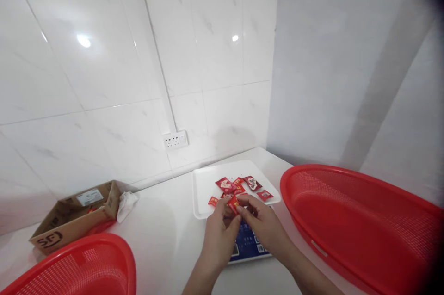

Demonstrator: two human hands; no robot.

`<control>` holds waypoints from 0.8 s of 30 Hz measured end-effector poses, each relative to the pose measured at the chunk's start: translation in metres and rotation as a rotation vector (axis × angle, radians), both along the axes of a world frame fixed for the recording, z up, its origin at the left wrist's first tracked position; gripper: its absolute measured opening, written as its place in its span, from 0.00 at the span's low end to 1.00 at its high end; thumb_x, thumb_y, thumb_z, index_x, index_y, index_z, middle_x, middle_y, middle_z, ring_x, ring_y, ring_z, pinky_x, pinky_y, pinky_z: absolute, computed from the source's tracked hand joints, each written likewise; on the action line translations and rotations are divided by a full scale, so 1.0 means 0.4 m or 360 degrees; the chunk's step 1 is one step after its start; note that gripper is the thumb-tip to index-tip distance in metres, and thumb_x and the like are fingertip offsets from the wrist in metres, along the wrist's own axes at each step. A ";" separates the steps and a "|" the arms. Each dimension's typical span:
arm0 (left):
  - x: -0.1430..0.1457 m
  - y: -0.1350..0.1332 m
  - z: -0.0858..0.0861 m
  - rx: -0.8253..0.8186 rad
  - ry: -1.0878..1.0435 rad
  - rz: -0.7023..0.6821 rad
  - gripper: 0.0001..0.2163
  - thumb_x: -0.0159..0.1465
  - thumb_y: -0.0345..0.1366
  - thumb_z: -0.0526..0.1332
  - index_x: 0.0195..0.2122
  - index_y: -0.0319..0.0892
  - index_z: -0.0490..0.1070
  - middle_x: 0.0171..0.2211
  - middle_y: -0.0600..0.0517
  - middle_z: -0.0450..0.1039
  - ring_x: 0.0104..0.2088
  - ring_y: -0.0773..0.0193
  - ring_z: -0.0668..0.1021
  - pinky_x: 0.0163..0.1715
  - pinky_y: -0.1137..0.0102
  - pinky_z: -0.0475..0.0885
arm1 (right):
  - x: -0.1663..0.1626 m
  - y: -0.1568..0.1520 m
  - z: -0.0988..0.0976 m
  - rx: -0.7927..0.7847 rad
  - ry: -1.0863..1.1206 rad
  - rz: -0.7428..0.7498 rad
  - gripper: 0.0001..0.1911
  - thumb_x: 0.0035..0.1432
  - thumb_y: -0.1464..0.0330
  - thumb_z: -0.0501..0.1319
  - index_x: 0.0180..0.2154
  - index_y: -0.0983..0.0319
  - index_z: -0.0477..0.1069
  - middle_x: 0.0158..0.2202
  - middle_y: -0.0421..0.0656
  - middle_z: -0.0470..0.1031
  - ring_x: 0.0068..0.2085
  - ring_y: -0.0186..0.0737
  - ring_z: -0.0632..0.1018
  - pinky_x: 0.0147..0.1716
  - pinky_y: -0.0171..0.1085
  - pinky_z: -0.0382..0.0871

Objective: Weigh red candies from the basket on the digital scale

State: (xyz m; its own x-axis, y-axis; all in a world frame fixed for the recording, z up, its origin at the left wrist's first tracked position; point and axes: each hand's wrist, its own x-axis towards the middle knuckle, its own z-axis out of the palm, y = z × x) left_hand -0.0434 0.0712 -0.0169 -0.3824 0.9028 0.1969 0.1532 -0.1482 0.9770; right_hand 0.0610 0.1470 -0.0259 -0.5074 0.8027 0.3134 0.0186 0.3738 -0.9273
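Note:
Between the fingertips of both hands is a small red snack packet (233, 204) with yellow print. My left hand (222, 228) pinches its left side, and my right hand (259, 218) grips it from the right, fingers curled. Just beyond them, several more packets lie in a shallow white tray (204, 175): a red and pink one (225, 185), a dark red one with white lettering (252, 183) and a smaller red one (265, 194) among them. Partly covered by my hands, a blue printed panel (248, 244) shows in front of the tray. My hands hide part of the pile.
A large red plastic basket (347, 172) stands close on the right. Another red basket (130, 262) is at the lower left. Behind that one sit an open cardboard box (65, 230) and a crumpled white tissue (126, 205). A tiled wall with a power socket (175, 140) borders the white table (163, 235).

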 end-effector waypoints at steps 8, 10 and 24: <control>-0.048 0.002 0.018 0.0033 -0.0319 -0.0001 0.11 0.55 0.44 0.58 0.28 0.40 0.68 0.24 0.54 0.68 0.28 0.68 0.70 0.31 0.72 0.68 | 0.002 -0.022 0.048 -0.0085 0.0029 0.0019 0.13 0.49 0.62 0.60 0.39 0.58 0.72 0.35 0.41 0.74 0.36 0.39 0.73 0.35 0.36 0.68; -0.048 0.004 0.013 0.0059 -0.0470 0.0036 0.12 0.54 0.45 0.59 0.28 0.40 0.68 0.25 0.54 0.68 0.28 0.68 0.71 0.32 0.72 0.68 | -0.002 -0.026 0.046 -0.0238 0.0060 0.0014 0.12 0.49 0.60 0.60 0.35 0.60 0.71 0.28 0.39 0.72 0.29 0.36 0.71 0.29 0.34 0.66; -0.040 -0.011 0.024 -0.0048 -0.0308 -0.0138 0.15 0.58 0.48 0.53 0.24 0.41 0.60 0.19 0.58 0.61 0.22 0.71 0.65 0.25 0.74 0.63 | 0.010 -0.036 0.055 -0.0483 0.0079 0.0159 0.15 0.50 0.56 0.58 0.24 0.61 0.64 0.19 0.35 0.64 0.23 0.31 0.66 0.24 0.31 0.60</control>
State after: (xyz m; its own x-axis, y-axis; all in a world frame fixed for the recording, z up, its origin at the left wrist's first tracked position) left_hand -0.0595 0.0667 -0.0073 -0.3308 0.9384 0.0995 -0.0501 -0.1227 0.9912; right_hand 0.0649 0.1328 -0.0039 -0.5783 0.8105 0.0934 -0.0521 0.0776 -0.9956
